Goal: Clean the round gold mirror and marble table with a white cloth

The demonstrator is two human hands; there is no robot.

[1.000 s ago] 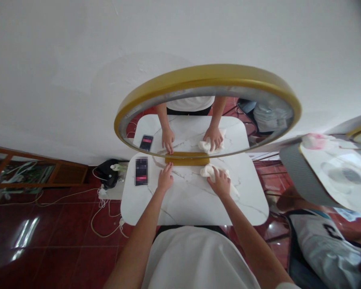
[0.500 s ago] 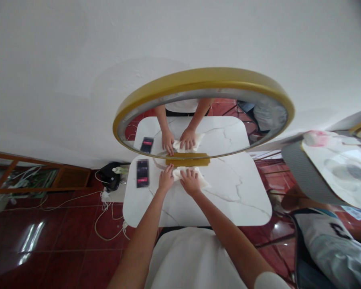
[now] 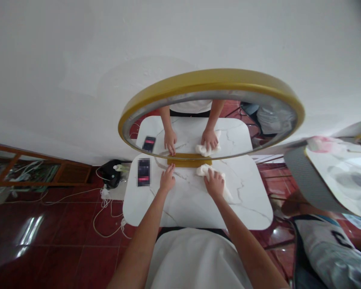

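Observation:
A round mirror (image 3: pixel 212 75) with a gold frame stands on a gold base (image 3: pixel 189 162) at the back of a white marbled table (image 3: pixel 186 204). My left hand (image 3: pixel 167 179) touches the left end of the base with its fingertips, its fingers extended and holding nothing. Near the base's right end, my right hand (image 3: pixel 214 183) presses on a crumpled white cloth (image 3: pixel 228 195), its fingers spread over the material. Both hands and the cloth are reflected in the mirror.
A phone (image 3: pixel 143 172) lies at the table's left. Left of the table are a black object (image 3: pixel 110 175) and white cables (image 3: pixel 96 224). At right, a second white table (image 3: pixel 343 172) stands near a seated person (image 3: pixel 321 245), partly visible.
My right hand has moved right with the cloth, from the middle of the base toward its right end. My left hand stays at the base's left end. The view has shifted slightly.

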